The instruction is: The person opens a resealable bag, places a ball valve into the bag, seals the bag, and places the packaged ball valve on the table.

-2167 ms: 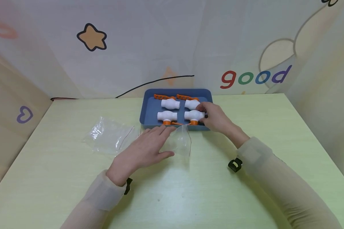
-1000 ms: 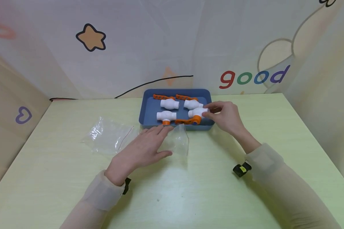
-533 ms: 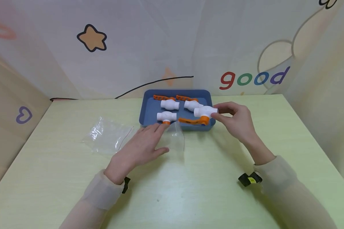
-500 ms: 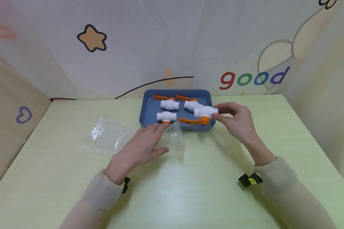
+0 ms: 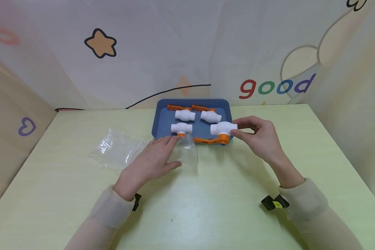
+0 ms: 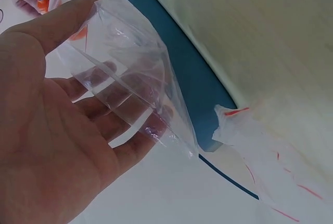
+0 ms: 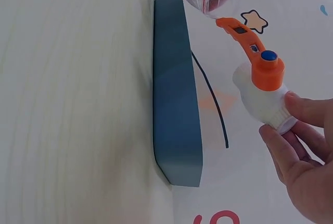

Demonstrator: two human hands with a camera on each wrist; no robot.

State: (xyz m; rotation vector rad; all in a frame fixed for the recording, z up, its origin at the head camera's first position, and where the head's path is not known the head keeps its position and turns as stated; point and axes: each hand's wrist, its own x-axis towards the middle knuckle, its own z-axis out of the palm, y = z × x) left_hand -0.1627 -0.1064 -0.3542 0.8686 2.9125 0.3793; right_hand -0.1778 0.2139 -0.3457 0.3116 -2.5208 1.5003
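My right hand [image 5: 262,140] pinches the right end of a white plastic ball valve [image 5: 222,128] between thumb and fingers. Its orange lever [image 7: 242,36] points left, and in the head view it overlaps the tray's front right corner. My left hand [image 5: 150,161] holds a clear zip bag [image 6: 130,41] between thumb and fingers at the tray's front. Through the film its fingers [image 6: 112,125] show, spread and slightly bent. In the head view the bag's red-lined edge faces right, towards the valve. Three more white valves [image 5: 185,115] with orange levers sit in the blue tray [image 5: 154,125].
Another clear bag [image 5: 112,147] lies flat on the pale green table [image 5: 187,215], left of the left hand. Behind the tray stands a printed curtain [image 5: 162,52]. Each wrist wears a black strap; the right one [image 5: 275,202] shows a yellow patch.
The right hand has lifted the front right valve from the tray, moved right with it, then come slightly nearer. Its lever has swung into view. The left hand and bag have shifted slightly left.
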